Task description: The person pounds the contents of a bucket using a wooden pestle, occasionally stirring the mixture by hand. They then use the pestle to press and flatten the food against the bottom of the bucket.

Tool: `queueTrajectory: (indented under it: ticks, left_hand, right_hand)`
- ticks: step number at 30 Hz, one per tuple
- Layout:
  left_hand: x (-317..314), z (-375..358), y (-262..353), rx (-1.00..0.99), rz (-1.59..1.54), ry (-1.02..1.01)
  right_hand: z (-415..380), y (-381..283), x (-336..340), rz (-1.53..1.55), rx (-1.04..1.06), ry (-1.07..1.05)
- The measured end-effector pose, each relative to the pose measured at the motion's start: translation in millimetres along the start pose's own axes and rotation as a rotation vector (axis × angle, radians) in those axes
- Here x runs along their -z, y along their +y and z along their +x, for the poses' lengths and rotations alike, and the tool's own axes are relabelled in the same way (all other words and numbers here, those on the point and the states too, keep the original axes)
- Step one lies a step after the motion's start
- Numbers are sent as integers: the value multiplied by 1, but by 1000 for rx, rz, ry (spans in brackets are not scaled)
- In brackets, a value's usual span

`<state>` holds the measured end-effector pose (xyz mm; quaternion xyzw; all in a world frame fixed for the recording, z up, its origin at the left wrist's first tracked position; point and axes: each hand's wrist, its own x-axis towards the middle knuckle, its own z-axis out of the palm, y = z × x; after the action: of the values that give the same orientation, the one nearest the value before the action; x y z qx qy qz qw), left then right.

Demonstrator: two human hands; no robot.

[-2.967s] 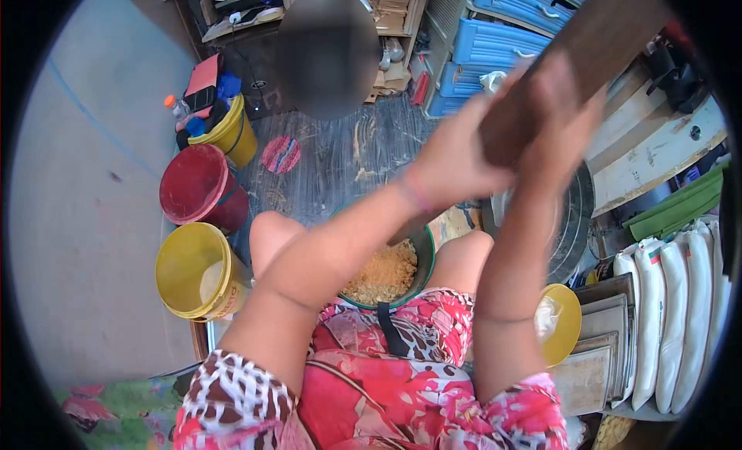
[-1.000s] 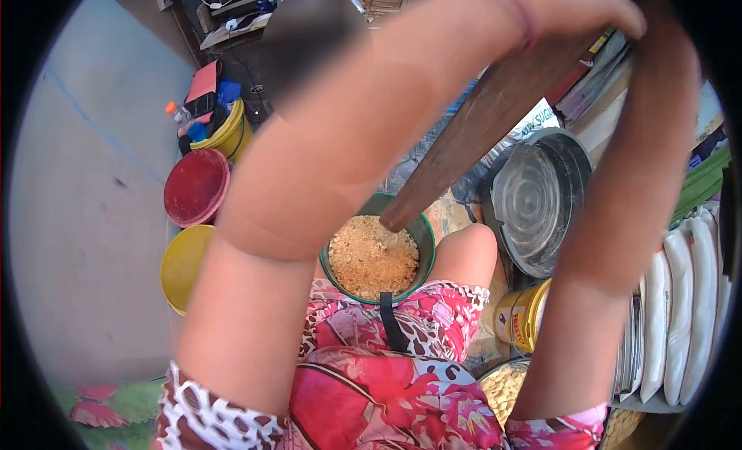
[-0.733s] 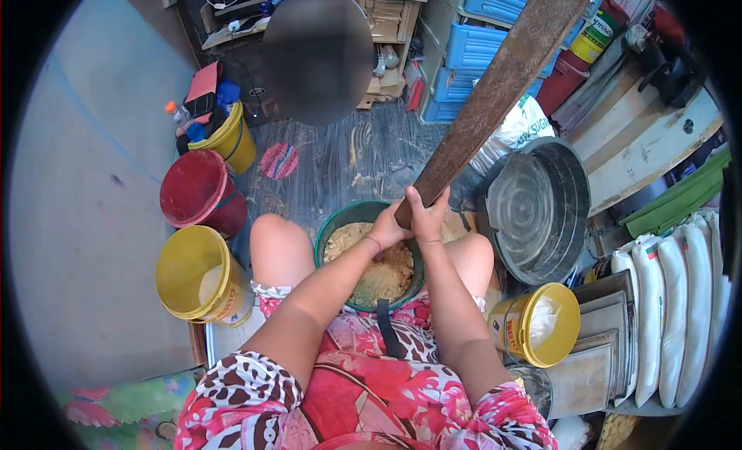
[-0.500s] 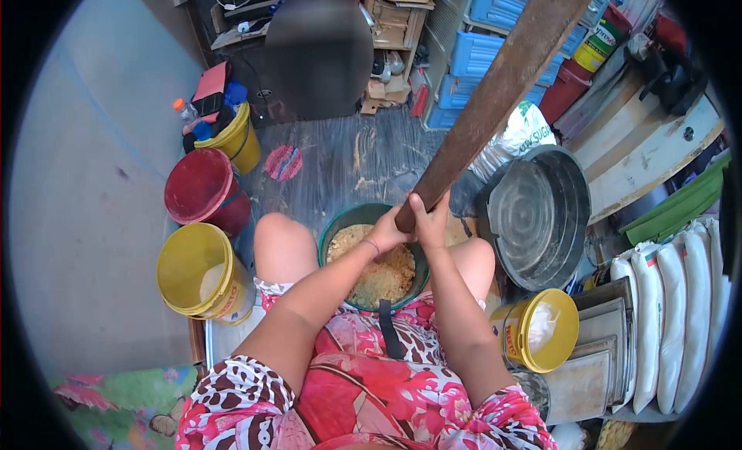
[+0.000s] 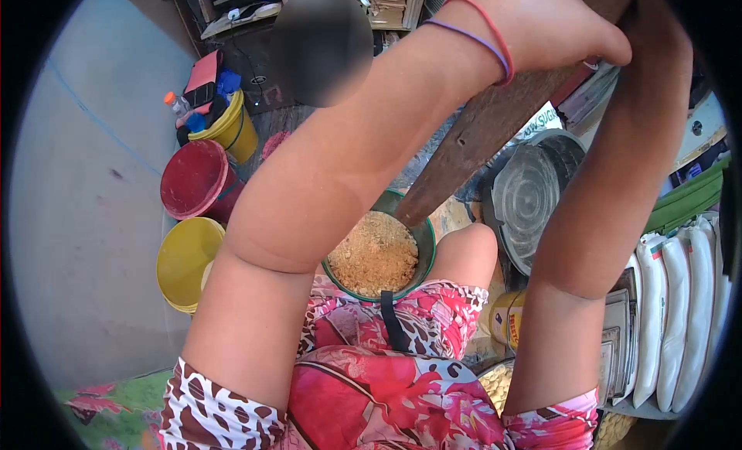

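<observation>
A long brown wooden plank (image 5: 471,144) slants from the upper right down to a green tub (image 5: 430,245) between my knees. Its lower end reaches inside the tub at the rim's far right side, by a pale yellow-brown crumbly mass (image 5: 372,257). High at the upper right, my left hand (image 5: 560,25), with red and purple bands at the wrist, is wrapped round the plank. My right hand (image 5: 653,25) is up beside it at the plank, partly in the dark frame edge, its fingers mostly hidden. A black strap (image 5: 393,322) hangs from the tub's near side.
On the left stand a yellow bucket (image 5: 184,268), a red bucket (image 5: 189,179) and another filled yellow bucket (image 5: 243,137). A large black basin (image 5: 533,191) is on the right, near a yellow pail (image 5: 506,318) and long white packs (image 5: 680,326).
Both hands have risen from just above the tub to the upper right, much higher along the plank. The plank's lower end now shows inside the tub.
</observation>
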<state>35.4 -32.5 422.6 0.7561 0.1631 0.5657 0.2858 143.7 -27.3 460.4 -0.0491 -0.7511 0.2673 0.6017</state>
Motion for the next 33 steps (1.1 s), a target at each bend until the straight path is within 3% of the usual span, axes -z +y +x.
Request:
queueTrajectory:
  ticks: [1, 2, 3, 4, 5, 6, 7, 8, 9, 10, 12, 13, 16, 18, 20, 23, 25, 26, 27, 28, 30, 31, 33]
  left_hand:
    - [-17, -5, -4, -21, 27, 238]
    - [-1, 0, -48, 203, 245, 8]
    - [-9, -28, -62, 86, 250, 235]
    - [-19, -58, -89, 63, 135, 242]
    - [-30, -102, -114, 160, 63, 292]
    - [-41, -162, -167, 309, 8, 285]
    - [-50, -230, -208, 606, 106, 253]
    - [-63, -308, -271, 604, -175, 229]
    - [-77, -346, -305, 791, -593, 411]
    - [-73, -341, -301, 759, -578, 403]
    - [-57, -334, -281, 739, -236, 151]
    - [-56, -334, -278, 738, -228, 154]
    - [-65, -337, -283, 728, -294, 246]
    - [-75, -353, -305, 792, -20, 281]
    - [-77, -342, -294, 752, -58, 320]
    - [-50, -256, -218, 620, 278, 180]
    - [-32, -179, -150, 545, 250, 96]
    - [-26, -149, -135, 282, 368, 110]
    - [-23, -111, -99, 161, 196, 174]
    - [-20, -84, -74, 125, 300, 207]
    - [-16, -37, -40, 86, 349, 268]
    - [-13, -23, -33, 74, 350, 253]
    - [-10, -16, -34, 76, 350, 225]
  right_hand:
    - [-4, 5, -3, 5, -25, 90]
    - [-13, 16, -8, 11, -47, 181]
    - [-31, 33, -11, 12, -43, 182]
    - [-60, 59, -16, -174, -165, 317]
    - [-103, 96, -23, -359, -292, 453]
    - [-188, 166, -24, -106, -268, 469]
    - [-280, 209, -41, -482, -548, 345]
    - [-351, 227, -66, -161, -755, 290]
    - [-382, 241, -79, -171, -810, 384]
    - [-378, 235, -76, 3, -886, 311]
    - [-374, 230, -62, -14, -972, 118]
    - [-374, 228, -64, -8, -967, 115]
    - [-367, 216, -69, 38, -790, 231]
    - [-346, 200, -75, 59, -572, 441]
    - [-311, 183, -64, 61, -526, 414]
    - [-226, 148, -44, 70, -276, 387]
    - [-142, 101, -28, 40, -201, 401]
    - [-100, 64, -24, -56, -174, 430]
    - [-62, 42, -13, -179, -159, 422]
    - [-33, 22, -5, -179, -107, 352]
    - [-3, -18, -58, -544, -12, 738]
    - [-3, -11, -53, -552, -23, 738]
    - [0, 21, -28, -523, 518, 547]
